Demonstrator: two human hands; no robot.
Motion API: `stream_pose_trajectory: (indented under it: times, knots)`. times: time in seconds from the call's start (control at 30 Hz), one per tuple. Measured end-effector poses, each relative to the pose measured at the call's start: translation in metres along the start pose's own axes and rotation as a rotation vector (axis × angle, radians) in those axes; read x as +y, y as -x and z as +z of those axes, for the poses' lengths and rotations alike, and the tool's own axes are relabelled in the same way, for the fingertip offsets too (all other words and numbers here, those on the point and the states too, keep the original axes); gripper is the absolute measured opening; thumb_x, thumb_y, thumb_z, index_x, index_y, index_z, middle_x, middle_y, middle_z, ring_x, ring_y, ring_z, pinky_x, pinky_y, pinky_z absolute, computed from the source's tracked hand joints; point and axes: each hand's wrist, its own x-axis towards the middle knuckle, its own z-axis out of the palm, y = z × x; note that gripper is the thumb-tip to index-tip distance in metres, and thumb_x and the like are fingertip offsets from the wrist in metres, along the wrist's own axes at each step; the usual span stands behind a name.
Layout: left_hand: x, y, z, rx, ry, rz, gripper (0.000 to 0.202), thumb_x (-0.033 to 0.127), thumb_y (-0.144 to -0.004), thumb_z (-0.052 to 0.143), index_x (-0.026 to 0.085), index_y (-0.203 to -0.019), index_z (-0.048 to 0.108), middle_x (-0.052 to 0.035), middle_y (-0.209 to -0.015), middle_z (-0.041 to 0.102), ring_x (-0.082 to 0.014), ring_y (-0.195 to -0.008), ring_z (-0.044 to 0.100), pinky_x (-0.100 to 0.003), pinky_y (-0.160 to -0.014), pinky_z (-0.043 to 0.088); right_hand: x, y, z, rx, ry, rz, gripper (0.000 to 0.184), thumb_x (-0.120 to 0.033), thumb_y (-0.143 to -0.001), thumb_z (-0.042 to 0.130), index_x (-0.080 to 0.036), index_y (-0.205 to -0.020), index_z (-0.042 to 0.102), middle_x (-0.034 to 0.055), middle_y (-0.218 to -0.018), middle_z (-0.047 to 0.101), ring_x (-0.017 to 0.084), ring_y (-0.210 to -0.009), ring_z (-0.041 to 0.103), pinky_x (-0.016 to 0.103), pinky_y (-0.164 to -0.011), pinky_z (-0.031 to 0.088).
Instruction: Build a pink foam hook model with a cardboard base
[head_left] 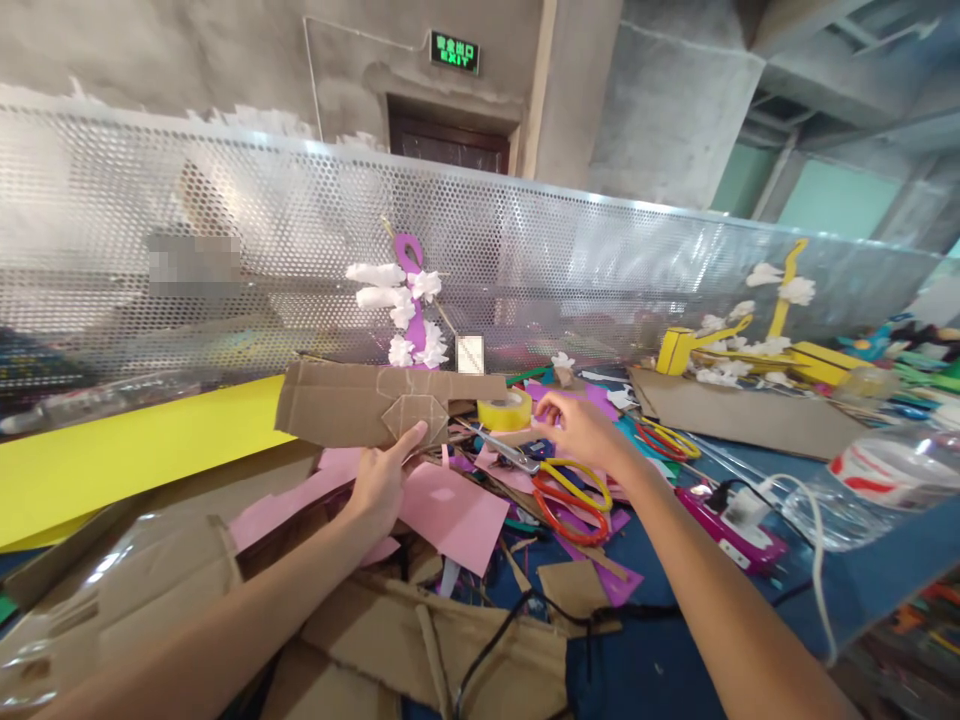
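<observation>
My left hand (380, 487) grips the lower edge of a piece of brown cardboard (330, 400), thumb in front. Pencil-like lines and folds mark the cardboard near the thumb, and a narrow strip of it reaches right. My right hand (574, 428) is curled with its fingertips together, beside a roll of yellow tape (505, 409). Whatever lies between those fingertips, if anything, is too small to make out. Just below it rest scissors (551, 480) with yellow and red handles, blades pointing left. Pink paper (457, 515) lies under the left hand.
A perforated metal divider (285, 260) runs behind the table. Against it stands a purple shape with white tufts (412, 310). To the right are a yellow construction (720, 350), a pink power strip (735, 530) and a plastic bottle (892, 480). Yellow sheets (150, 450) lie left.
</observation>
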Motion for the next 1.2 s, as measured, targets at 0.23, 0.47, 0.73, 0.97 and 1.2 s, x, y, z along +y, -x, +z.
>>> stream_pose_trajectory:
  times: [0.23,0.47,0.73,0.97,1.2]
  knots:
    - [0.004,0.001,0.003,-0.020,0.004,0.008,0.034,0.026,-0.062,0.094,0.013,-0.089,0.079,-0.0072,-0.089,0.080,-0.0176,-0.078,0.072,-0.024,-0.067,0.055,0.022,-0.005,-0.014,0.037,0.120,0.106,0.040,-0.042,-0.098,0.052,-0.020,-0.066,0.062,0.0060,-0.065,0.069,0.019,-0.061,0.062,0.029,-0.060,0.036]
    - [0.004,0.003,0.004,-0.046,0.003,0.007,0.039,0.027,-0.061,0.095,0.013,-0.094,0.079,-0.0068,-0.092,0.081,-0.0166,-0.077,0.073,-0.023,-0.066,0.057,0.028,-0.001,-0.006,-0.276,0.219,0.191,0.022,-0.039,-0.093,0.065,-0.020,-0.083,0.070,0.0055,-0.077,0.075,0.019,-0.069,0.066,0.026,-0.061,0.036]
    - [0.011,0.005,0.008,0.035,0.037,-0.003,0.029,0.021,-0.056,0.095,0.014,-0.079,0.077,-0.0030,-0.078,0.078,-0.0142,-0.069,0.070,-0.020,-0.060,0.055,0.008,0.000,-0.004,-0.248,0.081,-0.009,0.020,-0.033,-0.095,0.061,-0.019,-0.092,0.074,0.0043,-0.083,0.075,0.017,-0.069,0.062,0.026,-0.063,0.037]
    - [0.003,-0.001,0.001,0.012,0.025,0.015,0.029,0.026,-0.059,0.095,0.015,-0.080,0.077,-0.0031,-0.079,0.078,-0.0146,-0.071,0.070,-0.021,-0.063,0.056,-0.034,0.009,-0.002,-0.517,-0.145,-0.284,0.012,-0.026,-0.091,0.067,-0.020,-0.091,0.076,0.0034,-0.088,0.076,0.016,-0.076,0.065,0.026,-0.071,0.044]
    - [0.002,0.000,0.000,-0.006,-0.006,0.035,0.029,0.029,-0.061,0.094,0.015,-0.079,0.076,-0.0058,-0.083,0.079,-0.0176,-0.075,0.071,-0.024,-0.066,0.056,-0.081,0.022,0.017,-0.813,-0.160,-0.619,0.025,-0.020,-0.090,0.071,-0.019,-0.113,0.078,0.0028,-0.087,0.073,0.013,-0.075,0.063,0.022,-0.070,0.044]
